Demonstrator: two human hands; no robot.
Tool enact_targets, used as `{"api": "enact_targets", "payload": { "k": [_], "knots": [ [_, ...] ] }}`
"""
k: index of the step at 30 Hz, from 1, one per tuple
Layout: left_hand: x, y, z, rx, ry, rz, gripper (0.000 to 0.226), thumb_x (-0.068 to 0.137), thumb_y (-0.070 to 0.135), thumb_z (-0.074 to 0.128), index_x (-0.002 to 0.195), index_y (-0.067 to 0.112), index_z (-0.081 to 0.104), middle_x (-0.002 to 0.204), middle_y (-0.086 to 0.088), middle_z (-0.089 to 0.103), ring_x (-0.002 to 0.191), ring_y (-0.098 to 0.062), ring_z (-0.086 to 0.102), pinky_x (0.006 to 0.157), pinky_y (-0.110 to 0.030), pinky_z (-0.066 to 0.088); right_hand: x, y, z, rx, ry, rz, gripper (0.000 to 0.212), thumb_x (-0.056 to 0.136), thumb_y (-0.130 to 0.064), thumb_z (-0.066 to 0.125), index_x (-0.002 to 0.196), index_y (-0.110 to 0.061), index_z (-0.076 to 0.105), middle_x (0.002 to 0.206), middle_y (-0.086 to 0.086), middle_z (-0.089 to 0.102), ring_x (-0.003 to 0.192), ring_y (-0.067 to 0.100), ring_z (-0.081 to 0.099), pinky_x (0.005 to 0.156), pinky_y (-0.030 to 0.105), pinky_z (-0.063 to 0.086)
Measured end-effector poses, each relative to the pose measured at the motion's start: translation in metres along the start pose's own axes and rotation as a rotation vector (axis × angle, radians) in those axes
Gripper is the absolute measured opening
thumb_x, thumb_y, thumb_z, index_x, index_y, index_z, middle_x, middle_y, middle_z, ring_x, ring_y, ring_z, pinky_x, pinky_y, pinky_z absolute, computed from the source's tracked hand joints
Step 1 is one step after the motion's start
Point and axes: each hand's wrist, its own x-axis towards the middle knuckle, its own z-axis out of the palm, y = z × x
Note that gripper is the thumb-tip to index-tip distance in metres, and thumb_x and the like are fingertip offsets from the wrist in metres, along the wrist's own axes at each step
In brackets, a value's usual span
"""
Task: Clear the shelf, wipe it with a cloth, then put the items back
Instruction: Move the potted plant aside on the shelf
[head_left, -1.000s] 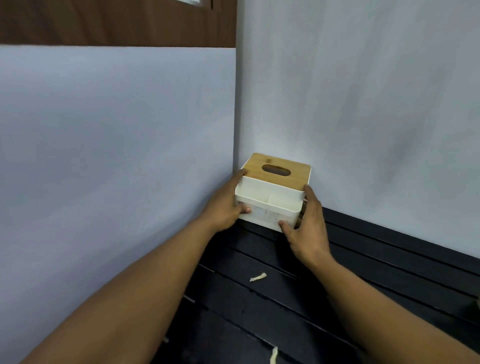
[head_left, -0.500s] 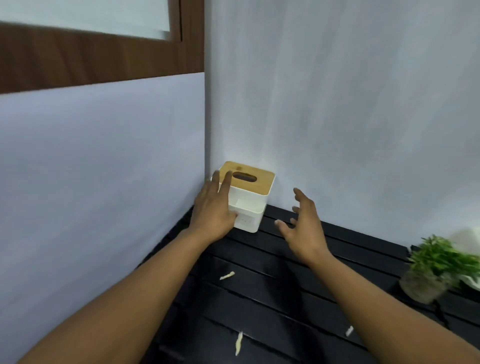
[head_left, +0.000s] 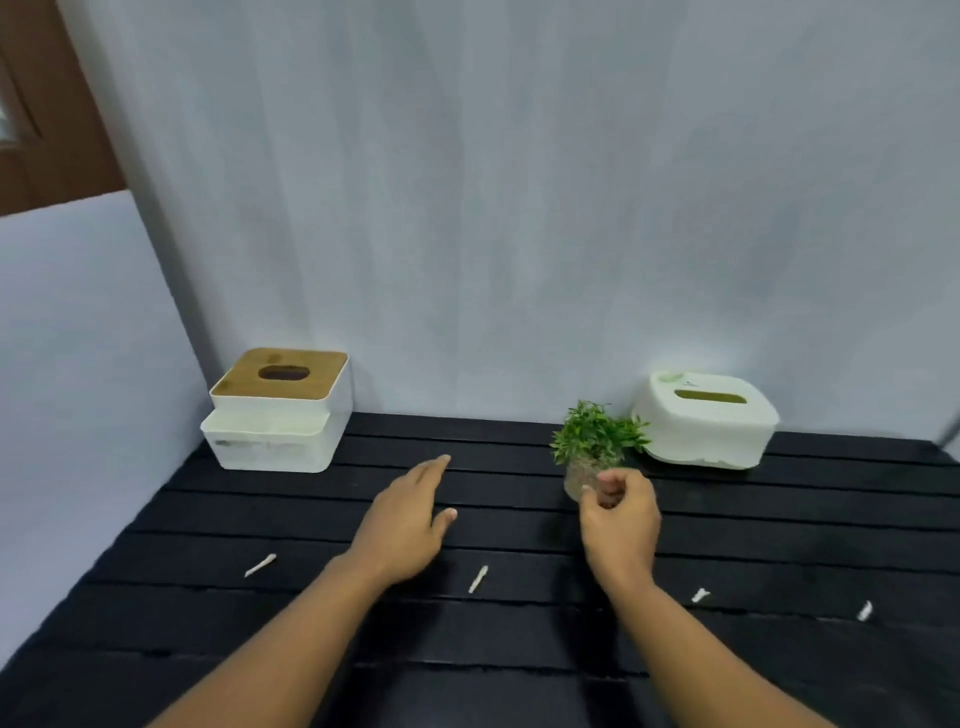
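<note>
Shelf (head_left: 519, 649) of black slats runs to the pale wall, with small white scraps (head_left: 477, 579) nearest the camera. Left hand (head_left: 402, 525) hovers flat over the slats, fingers spread, holding nothing. Right hand (head_left: 621, 519) curls loosely just before the potted plant (head_left: 595, 447); contact is unclear. Farther left of the plant stands a wooden-lidded tissue box (head_left: 280, 410); right of it, a white tissue box (head_left: 706, 421).
</note>
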Motion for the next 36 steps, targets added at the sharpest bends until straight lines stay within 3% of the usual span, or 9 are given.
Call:
{"api": "enact_targets", "payload": {
  "k": [4,8,11,16,20,27,36],
  "knots": [
    [0.012,-0.011,0.018,0.137,-0.024,-0.014,0.062,0.095,0.040,0.044,0.150,0.024,0.019,0.157,0.000,0.022,0.143,-0.019,0.022,0.117,-0.039,0.021,0.030,0.032,-0.005,0.049,-0.062,0.106,0.060,0.072,-0.010,0.079,0.123,-0.013,0.048,0.124,0.004,0.048,0.113,0.020,0.052,0.100,0.038,0.045],
    [0.013,-0.031,0.026,0.283,-0.052,-0.063,0.057,0.097,0.045,0.034,0.149,0.029,0.018,0.160,0.002,0.011,0.146,-0.025,0.011,0.118,-0.044,0.012,0.053,0.049,0.005,0.067,-0.216,0.072,0.081,0.067,-0.016,0.084,0.136,-0.019,0.042,0.132,-0.003,0.045,0.116,0.014,0.048,0.100,0.031,0.040],
    [0.013,-0.045,0.022,0.326,-0.055,-0.086,0.062,0.095,0.055,0.031,0.149,0.030,0.018,0.160,0.001,0.009,0.146,-0.026,0.008,0.118,-0.046,0.009,0.061,0.055,0.011,-0.005,-0.235,0.024,0.073,0.064,-0.026,0.085,0.126,-0.026,0.047,0.120,-0.005,0.054,0.110,0.019,0.056,0.097,0.038,0.047],
    [0.012,-0.058,0.012,0.303,-0.024,-0.167,0.073,0.089,0.064,0.035,0.149,0.026,0.020,0.159,0.000,0.015,0.146,-0.024,0.013,0.117,-0.047,0.014,0.062,0.048,0.020,-0.050,-0.218,-0.032,0.056,0.062,-0.034,0.083,0.107,-0.030,0.051,0.103,-0.003,0.066,0.096,0.020,0.062,0.086,0.037,0.051],
    [0.008,-0.065,0.000,0.329,-0.027,-0.194,0.090,0.072,0.079,0.021,0.147,0.029,0.025,0.158,0.000,0.019,0.145,-0.023,0.015,0.117,-0.047,0.014,0.055,0.033,0.044,-0.015,-0.248,-0.073,0.052,0.060,-0.036,0.083,0.099,-0.035,0.050,0.099,-0.005,0.067,0.093,0.019,0.064,0.082,0.037,0.052],
    [-0.001,-0.095,-0.020,0.336,-0.025,-0.210,0.088,0.075,0.078,0.037,0.146,0.027,0.025,0.155,-0.002,0.025,0.141,-0.022,0.023,0.114,-0.046,0.023,0.029,-0.010,0.129,0.042,-0.411,-0.163,0.063,0.059,-0.039,0.082,0.113,-0.033,0.051,0.106,-0.006,0.066,0.099,0.017,0.063,0.089,0.039,0.053],
    [-0.010,-0.111,-0.018,0.325,0.029,-0.180,0.091,0.071,0.083,0.034,0.142,0.025,0.037,0.152,-0.001,0.030,0.139,-0.020,0.026,0.115,-0.042,0.023,-0.011,-0.039,0.206,0.089,-0.534,-0.223,0.066,0.059,-0.039,0.082,0.117,-0.029,0.051,0.107,-0.007,0.066,0.099,0.014,0.062,0.087,0.036,0.052]
  ]
}}
